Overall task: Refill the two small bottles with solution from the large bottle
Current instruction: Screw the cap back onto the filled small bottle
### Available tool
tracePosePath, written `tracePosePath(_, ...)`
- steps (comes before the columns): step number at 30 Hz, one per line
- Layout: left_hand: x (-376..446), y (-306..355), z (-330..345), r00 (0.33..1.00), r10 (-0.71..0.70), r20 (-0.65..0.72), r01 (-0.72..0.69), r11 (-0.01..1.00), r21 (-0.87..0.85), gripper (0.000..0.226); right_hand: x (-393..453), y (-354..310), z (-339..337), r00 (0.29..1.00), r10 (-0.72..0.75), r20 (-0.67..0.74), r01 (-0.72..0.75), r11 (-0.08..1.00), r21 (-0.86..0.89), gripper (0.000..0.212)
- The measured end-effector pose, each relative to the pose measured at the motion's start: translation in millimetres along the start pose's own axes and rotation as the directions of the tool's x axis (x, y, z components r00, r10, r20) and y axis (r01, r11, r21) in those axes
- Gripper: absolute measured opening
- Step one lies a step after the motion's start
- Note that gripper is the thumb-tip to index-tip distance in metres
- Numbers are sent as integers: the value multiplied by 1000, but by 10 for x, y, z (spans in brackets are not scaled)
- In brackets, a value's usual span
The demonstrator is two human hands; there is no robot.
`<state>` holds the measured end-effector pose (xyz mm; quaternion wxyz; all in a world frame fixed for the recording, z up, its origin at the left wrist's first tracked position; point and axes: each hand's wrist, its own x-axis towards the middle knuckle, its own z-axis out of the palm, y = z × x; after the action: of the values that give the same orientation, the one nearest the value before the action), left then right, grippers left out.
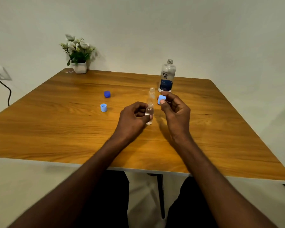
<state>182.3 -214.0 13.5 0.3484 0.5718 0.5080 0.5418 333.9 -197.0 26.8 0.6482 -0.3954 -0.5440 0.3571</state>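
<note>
While the left hand [135, 116] wraps thumb and fingers round the body of the near small clear plastic bottle [149, 115], which stands on the wooden table [56, 129] approx. centre, the right hand [173, 107] pinches a light-blue plastic screw cap [161, 99] between thumb and fingertips, just beside and slightly above the bottle's open neck. Second small clear bottle [151, 95] stands uncapped directly behind the first; fill level cannot be told. Large clear solution bottle with dark-blue label [167, 76] stands uncapped further back, right of centre, well apart from both hands. Two more caps lie left of the bottles: dark-blue cap [107, 94] and light-blue cap [103, 107], the latter open side up. Handling, est.: small bottles are light, thin-walled and prob. squeezable, so grip mid-body w/ light pressure only; hard squeeze on an open one may eject liquid. They are narrow-based and tip easily; keep base on table. Large bottle looks nearly empty, thus light but tall; take it round the waist at label level, not at the neck. Caps are small, rigid, ribbed; pinch by the sides.
</note>
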Motion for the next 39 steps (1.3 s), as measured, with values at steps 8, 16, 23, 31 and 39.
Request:
tracePosePath(8, 23, -47, -49, 998, -24, 63, 27, 998, -53, 30, -51, -23, 102, 998, -34, 56, 37, 998, -54, 27)
tracePosePath(16, 26, -57, -46, 997, -23, 79, 28, 998, -65, 35, -88, -3, 101, 991, -22, 133, 40, 990, -135, 31)
tracePosePath(23, 35, -57, -37, 997, -9, 80, 14, 998, -66, 32, -69, 61, 82, 983, -24, 183, 58, 982, -179, 53)
tracePosePath(31, 52, -93, -39, 996, -23, 90, 29, 998, -63, 31, -41, 87, 77, 987, 47, 157, -23, 988, -154, 30)
tracePosePath(39, 55, -111, -46, 996, -22, 90, 27, 998, -56, 30, -52, 64, 90, 981, 111, 161, -94, 990, -107, 32)
